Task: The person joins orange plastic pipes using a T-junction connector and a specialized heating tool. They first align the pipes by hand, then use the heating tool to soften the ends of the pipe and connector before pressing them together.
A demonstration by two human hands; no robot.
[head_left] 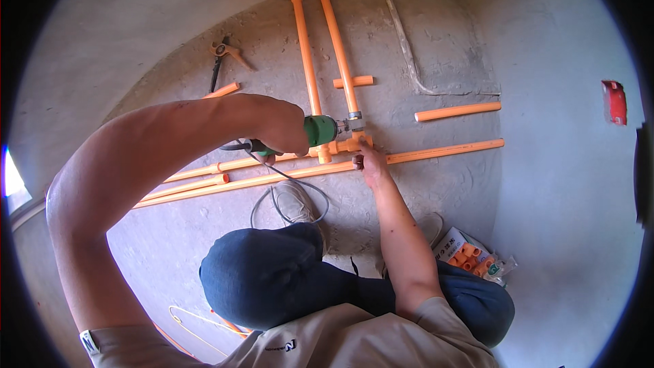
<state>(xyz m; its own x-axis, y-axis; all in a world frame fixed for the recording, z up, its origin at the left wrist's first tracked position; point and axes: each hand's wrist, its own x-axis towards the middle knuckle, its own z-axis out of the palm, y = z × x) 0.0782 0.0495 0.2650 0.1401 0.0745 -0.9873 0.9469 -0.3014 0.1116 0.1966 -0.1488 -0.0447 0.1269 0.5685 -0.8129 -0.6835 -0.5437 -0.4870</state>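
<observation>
The left hand (281,126), reaching over from the left with the elbow bent high, has its grip wrapped closely around the green tool (320,131). The tool lies nearly level, so that its metal head (356,122) meets the lower end of the right pipe (336,48), just above the orange fitting (349,144); the high elbow probably keeps the forearm off the pipework. The right hand (371,167) comes from below, its index finger against the fitting, presumably to steady it; how far its grip closes cannot be told, the far side being hidden. The left pipe (304,48) runs beside the right one down to the same row of joints. The cord (253,215) loops loosely on the floor (415,197), likely leaving slack for the tool. Near the right knee, a box (452,242) holds orange parts (470,259), apparently for easy reach.
</observation>
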